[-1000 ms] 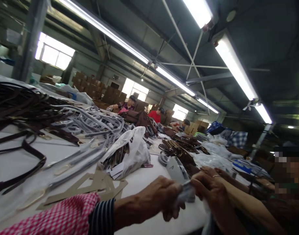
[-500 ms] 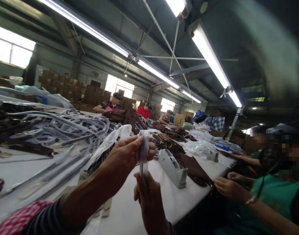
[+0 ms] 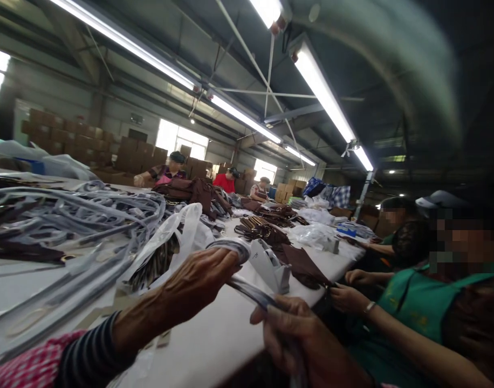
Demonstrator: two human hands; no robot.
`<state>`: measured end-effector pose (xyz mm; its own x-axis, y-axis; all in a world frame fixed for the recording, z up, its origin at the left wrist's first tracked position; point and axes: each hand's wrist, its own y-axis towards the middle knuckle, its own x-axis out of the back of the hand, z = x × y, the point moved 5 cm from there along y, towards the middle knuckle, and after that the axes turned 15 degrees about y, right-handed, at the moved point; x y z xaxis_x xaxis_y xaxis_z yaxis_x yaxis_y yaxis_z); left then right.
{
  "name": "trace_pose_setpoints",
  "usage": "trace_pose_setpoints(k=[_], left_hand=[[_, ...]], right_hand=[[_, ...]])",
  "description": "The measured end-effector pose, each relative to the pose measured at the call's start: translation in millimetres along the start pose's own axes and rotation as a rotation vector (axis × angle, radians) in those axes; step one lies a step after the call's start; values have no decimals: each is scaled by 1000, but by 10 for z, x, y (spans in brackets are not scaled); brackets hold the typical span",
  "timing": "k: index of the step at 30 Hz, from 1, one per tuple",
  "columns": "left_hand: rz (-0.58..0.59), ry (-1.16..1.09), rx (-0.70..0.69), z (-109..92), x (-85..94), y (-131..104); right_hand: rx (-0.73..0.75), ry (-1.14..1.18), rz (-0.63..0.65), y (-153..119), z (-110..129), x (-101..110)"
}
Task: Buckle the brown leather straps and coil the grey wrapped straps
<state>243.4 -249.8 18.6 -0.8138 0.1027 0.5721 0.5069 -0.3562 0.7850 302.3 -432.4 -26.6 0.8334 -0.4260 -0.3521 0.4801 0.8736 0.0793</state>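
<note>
A grey, plastic-wrapped strap (image 3: pixel 251 291) stretches between my two hands. Its looped end is wrapped in the fingers of my left hand (image 3: pixel 204 275), which is closed on it near the middle of the view. Lower and to the right, my right hand (image 3: pixel 297 328) grips the strap's other part, and a length of it hangs below the fingers. Just behind the strap, a light grey tape dispenser (image 3: pixel 269 264) stands on the white table (image 3: pixel 214 334). Left of it, a white bag (image 3: pixel 190 226) holds dark flat pieces.
Many wrapped straps (image 3: pixel 109 210) pile up at the left. Brown leather pieces (image 3: pixel 301 264) and clear plastic bags (image 3: pixel 315 234) lie further back. At the right, a person in a green apron (image 3: pixel 417 307) works close to the table edge. Other people sit across the table.
My right hand has moved right and down, away from my left hand, with the strap now slanting between them. My left hand has shifted slightly left and lower. The view has turned a little right.
</note>
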Motion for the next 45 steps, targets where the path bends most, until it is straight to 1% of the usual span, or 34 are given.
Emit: trace_pose_setpoints(k=[1,3,6,8,9,10,11,13,14,15,17,19,21,22,24,25,26,27,29,31,32,33,35,37,39,41,43,45], left_hand=[[58,9,-17,-17,-50,-37],[161,-6,-32,-52,-93,-110],[277,-32,-54,-100,-53,-217],[374,-74,-23,-90,-11,-305],[439,-125,40,-60,3,-358],[517,-210,138,-18,8,-421],[610,-332,263,24,2,-495],[765,-640,562,75,-15,-648],[801,-792,705,77,-15,-702],[797,-921,826,69,-7,-726],[705,-1096,993,31,21,-687],[603,-1215,1062,-49,43,-563],[520,-1304,1086,-149,56,-403],[487,-1335,1100,-195,59,-328],[421,-1389,1150,-261,64,-211],[394,-1420,1177,-282,67,-169],[365,-1455,1202,-293,72,-137],[336,-1492,1222,-293,81,-111],[277,-1547,1239,-254,112,-67],[189,-1566,1233,-158,160,-20],[127,-1566,1216,-92,186,7],[58,-1567,1185,-22,209,35],[-74,-1583,1107,105,220,73],[-130,-1595,1029,177,161,73],[-121,-1557,974,192,60,34],[-74,-1420,917,165,-29,-20],[-20,-1165,830,121,-74,-72],[34,-850,698,68,-100,-117]], right_hand=[[24,-43,-11,-38,110,64],[0,-143,16,-49,244,158],[-133,-257,105,82,277,272],[-222,-338,160,226,246,369],[-238,-402,175,305,234,428],[-227,-483,175,382,230,490],[-181,-574,155,454,239,548],[-9,-741,66,545,285,604],[90,-787,11,553,306,586],[180,-797,-30,539,308,532],[331,-735,-53,473,240,331],[450,-658,-7,417,67,68],[573,-674,2,418,-157,-137],[665,-707,-77,433,-243,-176],[839,-773,-273,472,-349,-171],[880,-787,-348,501,-367,-142],[882,-782,-378,539,-361,-112],[850,-759,-365,582,-335,-84],[731,-673,-274,661,-256,-49],[630,-577,-194,701,-199,-44],[580,-519,-169,717,-208,-47],[524,-446,-147,733,-251,-53],[388,-256,-93,766,-427,-88],[245,-63,-35,776,-654,-153],[140,59,12,743,-827,-226],[68,126,51,677,-909,-281],[-5,167,84,600,-923,-303],[-63,218,83,532,-886,-271]])
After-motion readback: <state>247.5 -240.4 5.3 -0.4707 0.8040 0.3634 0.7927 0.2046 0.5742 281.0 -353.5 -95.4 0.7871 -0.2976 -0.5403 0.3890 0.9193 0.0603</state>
